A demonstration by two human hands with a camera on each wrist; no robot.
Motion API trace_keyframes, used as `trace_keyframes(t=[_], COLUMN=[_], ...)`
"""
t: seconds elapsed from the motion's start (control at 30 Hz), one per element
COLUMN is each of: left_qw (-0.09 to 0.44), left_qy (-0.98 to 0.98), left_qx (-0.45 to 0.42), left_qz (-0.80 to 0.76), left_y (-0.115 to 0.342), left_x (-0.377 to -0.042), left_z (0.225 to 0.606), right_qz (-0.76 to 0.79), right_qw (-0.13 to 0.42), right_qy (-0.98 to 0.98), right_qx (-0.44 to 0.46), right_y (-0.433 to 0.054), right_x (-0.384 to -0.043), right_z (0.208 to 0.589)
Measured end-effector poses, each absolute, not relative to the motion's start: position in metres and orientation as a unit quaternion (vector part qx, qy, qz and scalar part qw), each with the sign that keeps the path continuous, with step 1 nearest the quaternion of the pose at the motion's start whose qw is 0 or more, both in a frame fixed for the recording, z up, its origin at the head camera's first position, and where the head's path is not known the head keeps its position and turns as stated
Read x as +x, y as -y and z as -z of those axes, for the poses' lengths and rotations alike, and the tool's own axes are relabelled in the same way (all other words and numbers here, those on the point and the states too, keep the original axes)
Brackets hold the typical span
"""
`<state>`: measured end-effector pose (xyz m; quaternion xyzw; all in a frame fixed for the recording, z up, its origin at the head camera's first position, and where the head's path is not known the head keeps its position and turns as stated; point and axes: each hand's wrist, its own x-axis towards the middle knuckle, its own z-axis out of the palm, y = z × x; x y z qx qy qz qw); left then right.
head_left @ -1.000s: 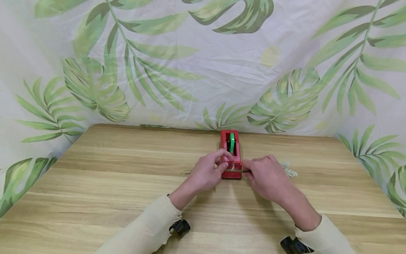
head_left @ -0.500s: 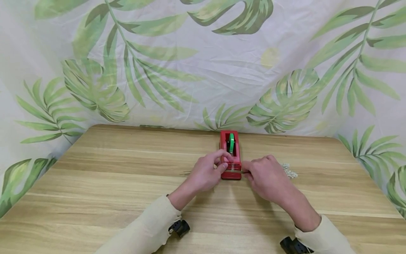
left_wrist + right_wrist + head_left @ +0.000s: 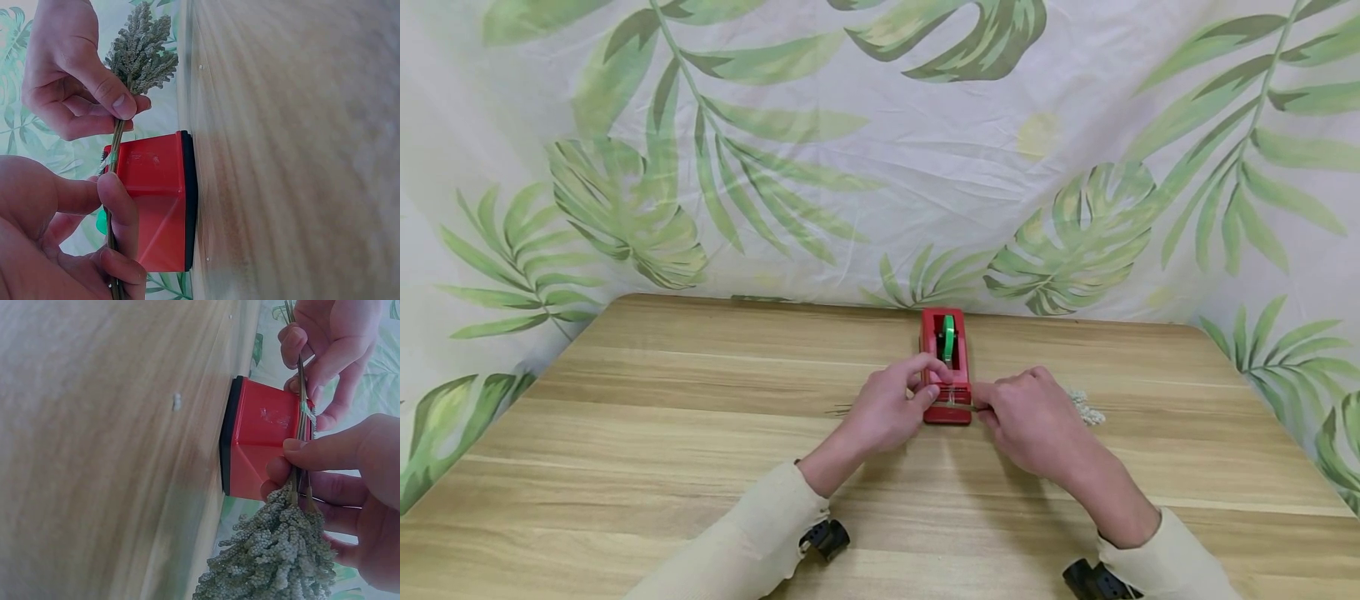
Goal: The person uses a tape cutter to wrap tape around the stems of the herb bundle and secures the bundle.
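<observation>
Both hands hold a bundle of dried flowers [image 3: 275,550] with thin stems and pale grey-green heads, level across the front end of a red tape dispenser [image 3: 947,415]. My left hand [image 3: 887,408] pinches the stems between thumb and fingers, on the left of the dispenser. On the right, my right hand [image 3: 1037,425] pinches them close below the heads. A bit of shiny, greenish tape [image 3: 305,409] touches the stems between the hands, by the dispenser's toothed edge; how far it wraps round them I cannot tell. A green tape roll [image 3: 949,336] sits inside the dispenser.
The wooden table [image 3: 662,467] extends around the dispenser, which stands near its back edge. Behind hangs a pale leaf-printed cloth [image 3: 925,150]. A black wrist camera [image 3: 826,540] sits at the left cuff, another wrist camera [image 3: 1097,579] at the right.
</observation>
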<state>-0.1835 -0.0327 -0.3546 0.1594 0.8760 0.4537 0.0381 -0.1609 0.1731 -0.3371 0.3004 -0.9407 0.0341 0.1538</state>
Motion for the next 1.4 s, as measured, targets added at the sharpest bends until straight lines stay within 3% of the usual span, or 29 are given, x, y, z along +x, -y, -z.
trace_keyframes(t=[0.77,1.3,1.4], left_qw=[0.046,0.047,0.058], left_qy=[-0.875,-0.879,-0.876], left_qx=[0.154,0.148,0.146], left_qz=[-0.456,-0.451,-0.456], left_y=[0.0328,0.0324,0.0323], left_x=[-0.1832,-0.1822,-0.1819], left_z=[0.3545,0.3528,0.3535], right_qz=[-0.016,-0.014,-0.020], right_qw=[0.118,0.125,0.092], right_qy=[0.952,0.948,0.950], right_qx=[0.283,0.293,0.299], right_y=[-0.1708,-0.1711,-0.1711], right_x=[-0.1586,-0.1589,-0.1582], right_z=[0.3338,0.3350,0.3350])
